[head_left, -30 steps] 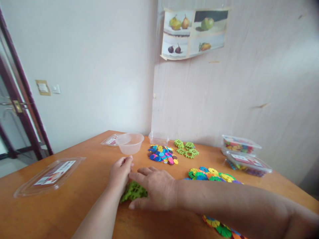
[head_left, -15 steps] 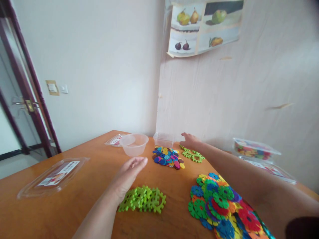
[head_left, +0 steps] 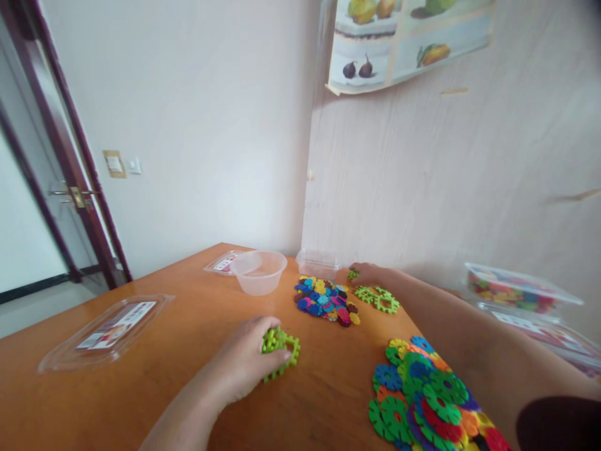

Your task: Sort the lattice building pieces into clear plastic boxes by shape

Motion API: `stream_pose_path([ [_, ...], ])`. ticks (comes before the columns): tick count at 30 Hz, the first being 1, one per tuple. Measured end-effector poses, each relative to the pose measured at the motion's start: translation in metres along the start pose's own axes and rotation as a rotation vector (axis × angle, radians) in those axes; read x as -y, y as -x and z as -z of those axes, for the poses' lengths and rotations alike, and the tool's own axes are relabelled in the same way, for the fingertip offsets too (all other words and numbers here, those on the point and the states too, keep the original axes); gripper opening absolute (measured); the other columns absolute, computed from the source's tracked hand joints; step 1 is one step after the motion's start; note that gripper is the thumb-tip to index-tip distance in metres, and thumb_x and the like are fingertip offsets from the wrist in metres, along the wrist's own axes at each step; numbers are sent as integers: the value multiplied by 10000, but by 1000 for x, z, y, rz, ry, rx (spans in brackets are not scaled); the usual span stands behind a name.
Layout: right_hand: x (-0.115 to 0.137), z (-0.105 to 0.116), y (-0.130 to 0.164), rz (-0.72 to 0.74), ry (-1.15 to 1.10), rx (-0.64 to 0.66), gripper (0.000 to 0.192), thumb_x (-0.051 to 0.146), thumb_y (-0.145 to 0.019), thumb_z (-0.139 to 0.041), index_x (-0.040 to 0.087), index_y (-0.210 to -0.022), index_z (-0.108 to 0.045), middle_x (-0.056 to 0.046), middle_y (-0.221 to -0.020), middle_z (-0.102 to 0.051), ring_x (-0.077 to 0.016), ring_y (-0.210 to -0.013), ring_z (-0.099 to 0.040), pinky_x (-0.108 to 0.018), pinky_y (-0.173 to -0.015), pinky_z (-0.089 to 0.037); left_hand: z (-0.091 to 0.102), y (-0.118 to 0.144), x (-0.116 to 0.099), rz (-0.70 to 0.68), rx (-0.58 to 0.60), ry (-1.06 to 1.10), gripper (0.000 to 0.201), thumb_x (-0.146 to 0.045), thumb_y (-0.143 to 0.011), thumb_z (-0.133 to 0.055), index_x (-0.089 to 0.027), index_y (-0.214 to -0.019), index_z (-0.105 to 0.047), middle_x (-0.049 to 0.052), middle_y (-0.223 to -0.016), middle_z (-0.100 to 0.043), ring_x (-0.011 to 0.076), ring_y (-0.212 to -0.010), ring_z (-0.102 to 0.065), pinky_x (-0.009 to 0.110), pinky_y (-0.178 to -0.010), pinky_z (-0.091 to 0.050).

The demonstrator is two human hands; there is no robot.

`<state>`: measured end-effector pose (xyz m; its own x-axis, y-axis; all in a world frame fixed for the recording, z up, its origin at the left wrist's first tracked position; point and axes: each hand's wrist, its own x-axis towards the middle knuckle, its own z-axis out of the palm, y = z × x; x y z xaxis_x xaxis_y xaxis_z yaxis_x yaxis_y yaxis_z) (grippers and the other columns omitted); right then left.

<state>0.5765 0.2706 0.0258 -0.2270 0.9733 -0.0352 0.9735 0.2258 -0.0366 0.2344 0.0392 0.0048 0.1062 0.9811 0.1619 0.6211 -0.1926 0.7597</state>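
Observation:
My left hand (head_left: 251,357) is closed round a bunch of light-green toothed ring pieces (head_left: 286,351) at the middle of the table, thumb on the near side. Farther back, my right hand (head_left: 370,273) reaches to the table's far side. Its fingers are bent over a small green toothed piece (head_left: 354,274), which shows at the fingertips. Linked green toothed rings (head_left: 385,302) lie just in front of that hand. A pile of small colourful discs (head_left: 323,300) is to their left. Larger notched flower discs (head_left: 422,394) are heaped below my right forearm.
A clear round bowl (head_left: 259,275) and a clear rectangular box (head_left: 319,263) stand at the back. Transparent lids with labels lie at left (head_left: 107,338) and back left (head_left: 220,263). A filled lidded box (head_left: 516,294) is at right, near the wall.
My left hand has moved from above the green toothed pieces to close round them. My right hand's fingers have come down onto a green piece. The view has shifted slightly.

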Motion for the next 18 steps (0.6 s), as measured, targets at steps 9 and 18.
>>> stream_pose_path([
  [9, 4, 2, 20, 52, -32, 6, 520, 242, -663, -657, 184, -1180, -659, -109, -1127, -700, -283, -998, -643, -334, -814, -483, 7, -15, 1, 259, -314, 164, 431, -538, -798, -599, -233, -1094, -670, 78, -1128, -711, 252, -1059, -644, 344, -894, -456],
  [18, 53, 43, 81, 162, -240, 1, 499, 263, -748, -621, 211, -1244, -612, -33, -1015, -712, -176, -842, -645, -235, -684, -477, 13, -19, 3, 338, -516, 378, 268, -317, -717, -646, -203, -952, -710, 76, -1105, -734, 243, -1081, -650, 327, -947, -469],
])
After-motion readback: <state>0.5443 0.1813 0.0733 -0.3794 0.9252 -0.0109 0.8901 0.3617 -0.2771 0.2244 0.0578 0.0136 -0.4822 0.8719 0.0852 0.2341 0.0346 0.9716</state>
